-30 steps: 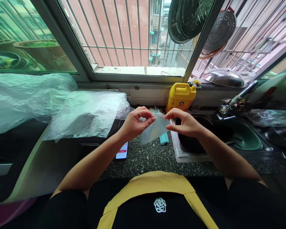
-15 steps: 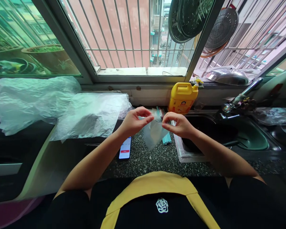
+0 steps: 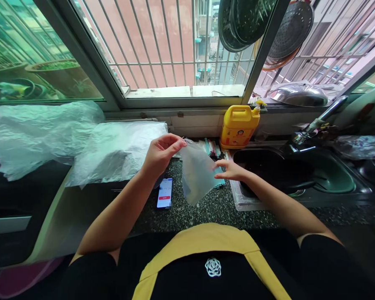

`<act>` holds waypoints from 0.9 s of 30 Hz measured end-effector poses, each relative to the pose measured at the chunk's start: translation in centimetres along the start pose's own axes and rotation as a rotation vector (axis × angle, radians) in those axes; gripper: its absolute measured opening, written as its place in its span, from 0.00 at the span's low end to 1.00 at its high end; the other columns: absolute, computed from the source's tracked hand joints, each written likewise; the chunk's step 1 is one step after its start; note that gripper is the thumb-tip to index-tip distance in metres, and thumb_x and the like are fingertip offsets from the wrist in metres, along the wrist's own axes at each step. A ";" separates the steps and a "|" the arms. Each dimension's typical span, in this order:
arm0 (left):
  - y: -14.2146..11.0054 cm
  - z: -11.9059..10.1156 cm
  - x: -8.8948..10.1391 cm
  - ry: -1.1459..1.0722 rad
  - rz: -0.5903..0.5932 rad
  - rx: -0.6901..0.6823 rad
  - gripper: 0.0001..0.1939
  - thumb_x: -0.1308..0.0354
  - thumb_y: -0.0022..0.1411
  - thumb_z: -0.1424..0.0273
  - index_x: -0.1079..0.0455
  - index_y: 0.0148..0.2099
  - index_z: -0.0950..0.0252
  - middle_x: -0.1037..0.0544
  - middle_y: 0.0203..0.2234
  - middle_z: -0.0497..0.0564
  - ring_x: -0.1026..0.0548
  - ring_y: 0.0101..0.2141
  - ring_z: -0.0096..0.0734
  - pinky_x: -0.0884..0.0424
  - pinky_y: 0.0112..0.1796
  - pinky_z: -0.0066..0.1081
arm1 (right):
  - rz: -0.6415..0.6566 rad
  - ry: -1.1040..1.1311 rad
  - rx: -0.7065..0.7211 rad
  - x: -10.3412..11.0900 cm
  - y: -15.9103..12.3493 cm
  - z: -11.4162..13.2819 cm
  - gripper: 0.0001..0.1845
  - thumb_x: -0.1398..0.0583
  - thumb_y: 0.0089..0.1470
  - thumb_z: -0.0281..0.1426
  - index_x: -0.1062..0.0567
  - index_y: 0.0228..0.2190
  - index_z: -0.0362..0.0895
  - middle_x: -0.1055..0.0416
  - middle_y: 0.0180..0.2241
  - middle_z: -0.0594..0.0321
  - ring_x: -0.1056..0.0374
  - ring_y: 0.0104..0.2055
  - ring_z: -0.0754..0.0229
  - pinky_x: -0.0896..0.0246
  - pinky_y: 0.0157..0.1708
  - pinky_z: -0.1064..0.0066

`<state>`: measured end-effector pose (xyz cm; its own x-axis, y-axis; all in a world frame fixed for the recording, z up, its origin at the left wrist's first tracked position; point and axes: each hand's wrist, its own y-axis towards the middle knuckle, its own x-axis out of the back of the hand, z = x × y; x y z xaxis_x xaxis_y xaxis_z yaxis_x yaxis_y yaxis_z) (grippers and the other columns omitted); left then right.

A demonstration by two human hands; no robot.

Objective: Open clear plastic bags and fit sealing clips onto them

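A translucent, frosted plastic bag (image 3: pixel 196 173) hangs over the speckled counter. My left hand (image 3: pixel 163 152) pinches its upper left corner between thumb and fingertips. At the bag's right edge is my right hand (image 3: pixel 233 170), its thumb and forefinger apart. Those fingertips are close to the plastic; whether they touch it I cannot tell. Partly behind the bag and right hand lie teal strips (image 3: pixel 220 182). Several thin, coloured items (image 3: pixel 211 146) lie farther back, too small to name.
A lit phone (image 3: pixel 164 193) lies on the counter at left. Large clear plastic sheeting (image 3: pixel 121 154) covers the left side. At the back stands a yellow jug (image 3: pixel 240 127). A clear plastic tray (image 3: pixel 237 200) borders the dark sink (image 3: pixel 334 177) and its tap (image 3: pixel 318 121).
Both hands have moved apart, the left one leftward. The bag now hangs more spread out from the left hand. My right hand's pinch has opened at the bag's edge.
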<state>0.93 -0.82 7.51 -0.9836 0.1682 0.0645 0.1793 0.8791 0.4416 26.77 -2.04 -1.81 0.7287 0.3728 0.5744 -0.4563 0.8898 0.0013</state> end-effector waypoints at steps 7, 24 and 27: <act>0.9 0.2 1.6 0.021 -0.154 -0.019 0.04 0.40 0.50 0.69 0.31 0.26 0.63 0.24 0.22 0.47 0.26 0.27 0.25 0.27 0.33 0.29 | -0.014 0.315 -0.181 -2.5 0.0 -4.7 0.13 0.32 0.33 0.38 0.24 0.22 0.42 0.26 0.26 0.64 0.33 0.32 0.60 0.40 0.41 0.64; 2.2 3.0 0.3 -0.035 -0.265 0.109 0.08 0.40 0.49 0.68 0.36 0.24 0.63 0.28 0.17 0.45 0.38 0.15 0.17 0.42 0.14 0.21 | -0.375 1.030 -0.295 -6.7 0.5 -8.7 0.28 0.33 0.36 0.48 0.28 0.40 0.51 0.28 0.48 0.60 0.34 0.50 0.55 0.39 0.46 0.63; 2.7 2.3 0.4 -0.020 -0.276 0.084 0.08 0.40 0.51 0.70 0.36 0.24 0.62 0.29 0.17 0.45 0.38 0.14 0.17 0.42 0.15 0.22 | -0.262 1.159 -0.295 -9.3 1.9 -8.9 0.27 0.36 0.38 0.53 0.27 0.37 0.49 0.25 0.43 0.58 0.32 0.49 0.53 0.38 0.45 0.62</act>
<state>1.02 2.60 6.66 -0.9950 -0.0751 -0.0658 -0.0941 0.9265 0.3644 23.68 -1.51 -14.48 0.8734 0.0527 -0.4841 -0.2038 0.9424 -0.2651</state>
